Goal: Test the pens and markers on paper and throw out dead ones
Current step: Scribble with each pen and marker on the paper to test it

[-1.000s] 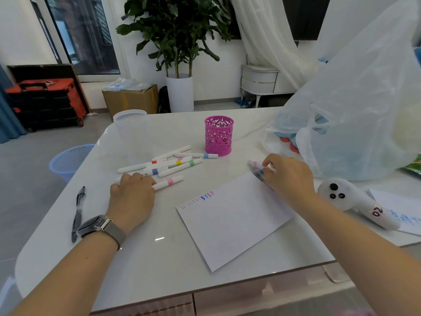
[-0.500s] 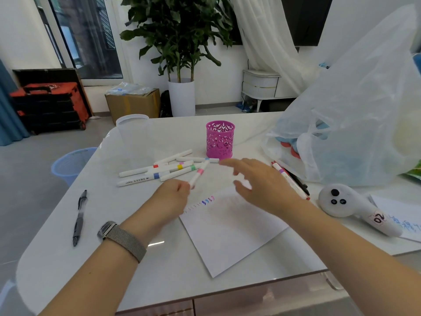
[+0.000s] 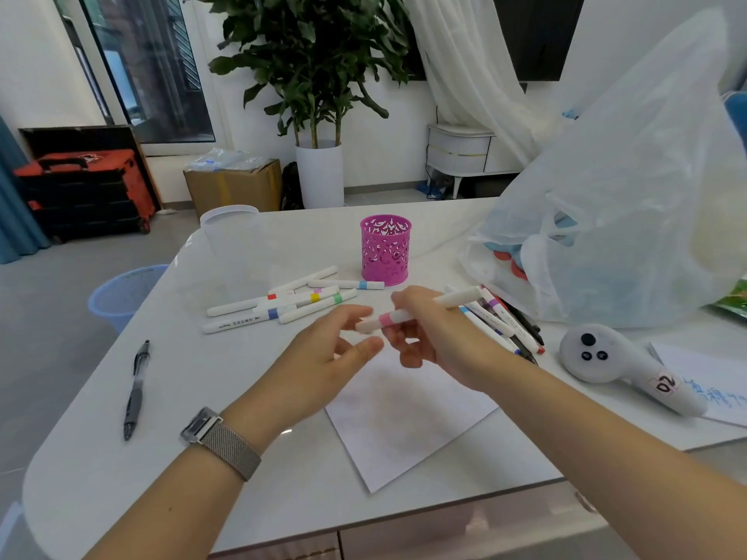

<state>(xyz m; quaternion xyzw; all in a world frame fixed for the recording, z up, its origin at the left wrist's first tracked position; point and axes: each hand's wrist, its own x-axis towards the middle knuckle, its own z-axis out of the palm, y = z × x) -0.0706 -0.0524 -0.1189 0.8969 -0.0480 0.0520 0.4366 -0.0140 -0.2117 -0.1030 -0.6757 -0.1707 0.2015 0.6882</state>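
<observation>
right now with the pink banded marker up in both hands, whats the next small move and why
Probably pull the cap off: the pink-banded marker looks capped, the right hand grips it above the paper, and the left hand is open at its near end.

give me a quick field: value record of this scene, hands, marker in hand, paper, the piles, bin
right hand: holds the pink-band marker
left hand: open, at the marker's left end
paper: on table under the hands
untested pile: white markers left of pink cup
other pile: markers beside plastic bag
black pen: alone, far left
bin: blue basket on floor, left of the table
</observation>
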